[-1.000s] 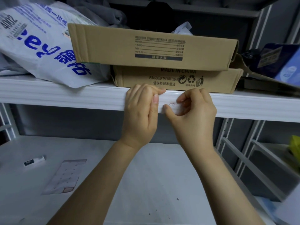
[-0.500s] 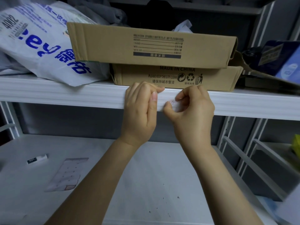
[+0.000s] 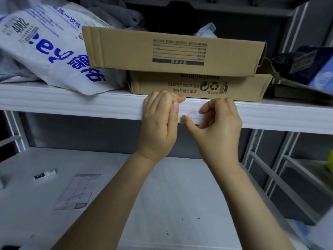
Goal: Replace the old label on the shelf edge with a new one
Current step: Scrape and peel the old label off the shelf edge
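Observation:
A small white label [image 3: 191, 115] with red handwriting sticks to the front of the white shelf edge [image 3: 72, 107]. My left hand [image 3: 159, 120] grips the edge just left of the label. Its fingers curl over the top and its thumb lies against the front face. My right hand [image 3: 219, 129] is at the label's right side. Its thumb tip touches the lower left corner and its forefinger tip the upper right part, so it pinches the label across. The other fingers are curled and hide the label's right end.
Two flat cardboard boxes [image 3: 171, 49] are stacked on the shelf just behind my hands, with a white printed plastic bag [image 3: 45, 47] to their left and dark blue packages [image 3: 310, 64] to their right. On the lower shelf lie a sticker sheet [image 3: 75, 192] and a small white stick [image 3: 45, 175].
My right thumb and forefinger have spread apart, so more of the red-marked label shows. My left hand has stayed on the shelf edge.

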